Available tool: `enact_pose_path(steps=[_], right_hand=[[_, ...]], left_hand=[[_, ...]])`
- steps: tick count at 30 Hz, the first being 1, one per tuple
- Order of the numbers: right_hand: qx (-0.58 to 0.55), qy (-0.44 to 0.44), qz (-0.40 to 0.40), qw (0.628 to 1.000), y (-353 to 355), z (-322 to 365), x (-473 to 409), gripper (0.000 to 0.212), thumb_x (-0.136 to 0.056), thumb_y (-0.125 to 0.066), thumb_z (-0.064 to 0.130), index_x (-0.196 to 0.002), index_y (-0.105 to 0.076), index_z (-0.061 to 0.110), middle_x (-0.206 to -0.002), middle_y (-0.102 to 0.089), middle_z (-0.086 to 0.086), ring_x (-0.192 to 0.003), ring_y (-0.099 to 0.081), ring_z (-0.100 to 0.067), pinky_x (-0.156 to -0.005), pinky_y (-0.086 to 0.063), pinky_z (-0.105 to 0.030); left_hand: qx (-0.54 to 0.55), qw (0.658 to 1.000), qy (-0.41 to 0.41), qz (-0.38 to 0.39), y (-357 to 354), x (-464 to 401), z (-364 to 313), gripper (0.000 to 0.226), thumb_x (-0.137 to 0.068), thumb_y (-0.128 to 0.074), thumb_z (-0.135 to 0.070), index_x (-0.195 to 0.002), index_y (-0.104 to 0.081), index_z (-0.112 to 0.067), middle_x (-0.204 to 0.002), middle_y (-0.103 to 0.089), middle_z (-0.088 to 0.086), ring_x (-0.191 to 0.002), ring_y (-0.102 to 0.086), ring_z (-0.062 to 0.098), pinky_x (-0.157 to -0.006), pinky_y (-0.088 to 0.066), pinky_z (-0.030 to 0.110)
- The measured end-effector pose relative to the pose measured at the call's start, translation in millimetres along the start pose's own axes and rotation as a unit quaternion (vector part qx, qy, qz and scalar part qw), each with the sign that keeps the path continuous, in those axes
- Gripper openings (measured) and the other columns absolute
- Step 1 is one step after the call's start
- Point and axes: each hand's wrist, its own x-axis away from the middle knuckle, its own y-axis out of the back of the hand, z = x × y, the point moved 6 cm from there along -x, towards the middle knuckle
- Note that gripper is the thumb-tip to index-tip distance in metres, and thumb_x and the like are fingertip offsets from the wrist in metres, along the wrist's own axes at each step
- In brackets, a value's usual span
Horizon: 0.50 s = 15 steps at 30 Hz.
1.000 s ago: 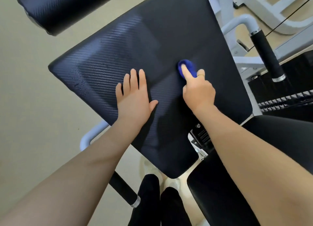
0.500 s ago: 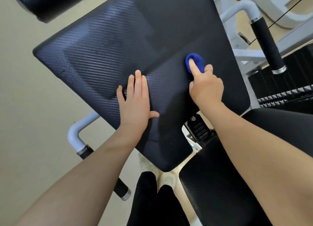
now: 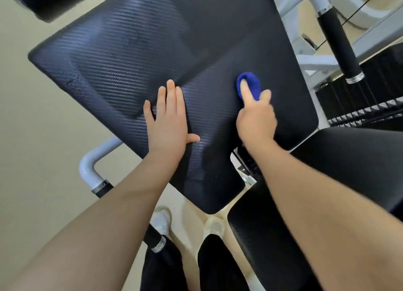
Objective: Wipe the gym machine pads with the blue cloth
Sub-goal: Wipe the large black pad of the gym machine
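A large black pad with a carbon-weave texture fills the middle of the view, tilted, with small droplets near its left edge. My right hand presses a bunched blue cloth against the pad's right part, index finger stretched over the cloth. My left hand lies flat on the pad to the left of it, fingers together, holding nothing. A second black pad sits lower right, partly under my right forearm.
A black roller pad is at the top left. White frame tubes with black grips stand at the upper right and lower left. A weight stack is at right. My shoes and legs stand on the beige floor below.
My right hand has slid the cloth rightward across the pad, then slightly back down. My left hand stays flat on the pad. The view has shifted a little.
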Motion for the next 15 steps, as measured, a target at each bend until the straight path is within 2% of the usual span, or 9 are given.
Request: enact_pose_path(steps=[2, 4, 7, 10, 13, 14, 15], right_hand=[[-0.014, 0.03, 0.037, 0.999, -16.5, 24.7, 32.7, 0.068, -0.091, -0.042, 0.012, -0.147, -0.015, 0.04, -0.137, -0.029, -0.018, -0.095, -0.051, -0.035, -0.079, -0.043, -0.04], [0.003, 0.097, 0.077, 0.992, -26.0, 43.2, 59.7, 0.067, -0.093, -0.04, 0.015, -0.147, -0.012, 0.04, -0.131, -0.032, -0.016, -0.094, -0.05, -0.032, -0.078, -0.045, -0.04], [0.048, 0.172, 0.047, 0.983, -20.7, 31.5, 45.6, 0.07, -0.091, -0.042, 0.009, -0.146, -0.016, 0.043, -0.126, -0.038, -0.017, -0.086, -0.049, -0.03, -0.068, -0.043, -0.038], [0.082, 0.122, -0.003, 0.989, -12.6, 5.9, 22.3, 0.074, -0.087, -0.043, 0.002, -0.145, -0.021, 0.043, -0.128, -0.04, -0.017, -0.084, -0.045, -0.03, -0.069, -0.035, -0.038], [0.049, 0.022, 0.007, 0.999, -14.3, 9.5, 28.6, 0.074, -0.089, -0.042, 0.004, -0.147, -0.016, 0.042, -0.13, -0.035, -0.015, -0.095, -0.046, -0.031, -0.079, -0.039, -0.04], [0.032, 0.023, 0.016, 0.999, -16.8, 18.2, 40.1, 0.072, -0.09, -0.042, 0.007, -0.147, -0.014, 0.04, -0.13, -0.035, -0.015, -0.097, -0.046, -0.031, -0.081, -0.04, -0.04], [0.031, 0.06, 0.024, 0.997, -20.9, 30.0, 54.1, 0.071, -0.091, -0.043, 0.009, -0.148, -0.013, 0.038, -0.128, -0.035, -0.015, -0.098, -0.046, -0.03, -0.081, -0.041, -0.04]], left_hand=[[0.005, 1.0, 0.007, -0.002, -1.1, 0.5, 1.6, 0.12, -0.066, -0.068, -0.058, -0.148, 0.003, -0.006, -0.158, 0.006, 0.011, -0.146, 0.0, 0.027, -0.115, -0.009, 0.052], [0.006, 1.0, 0.007, 0.007, 0.5, 1.1, 0.9, 0.119, -0.068, -0.068, -0.057, -0.147, 0.004, -0.006, -0.158, 0.007, 0.011, -0.146, 0.001, 0.027, -0.115, -0.009, 0.051], [-0.001, 1.0, 0.0, 0.012, 1.7, 2.1, 0.1, 0.119, -0.068, -0.066, -0.059, -0.147, 0.005, -0.005, -0.158, 0.008, 0.011, -0.146, 0.002, 0.027, -0.115, -0.01, 0.052], [0.005, 1.0, -0.007, 0.008, -1.5, -0.2, 3.4, 0.119, -0.069, -0.065, -0.06, -0.147, 0.005, -0.005, -0.158, 0.009, 0.012, -0.146, 0.003, 0.028, -0.115, -0.008, 0.052], [0.007, 1.0, -0.012, 0.019, -1.2, 0.9, 2.2, 0.119, -0.069, -0.066, -0.06, -0.147, 0.006, -0.005, -0.158, 0.009, 0.012, -0.146, 0.004, 0.028, -0.115, -0.007, 0.053], [0.013, 1.0, -0.012, 0.021, -0.8, 1.8, 0.9, 0.119, -0.069, -0.067, -0.059, -0.147, 0.005, -0.005, -0.158, 0.009, 0.012, -0.146, 0.004, 0.028, -0.114, -0.007, 0.053], [0.022, 1.0, -0.011, 0.018, -0.1, 1.4, -0.4, 0.119, -0.069, -0.068, -0.058, -0.147, 0.005, -0.005, -0.158, 0.008, 0.012, -0.146, 0.004, 0.028, -0.114, -0.007, 0.053]])
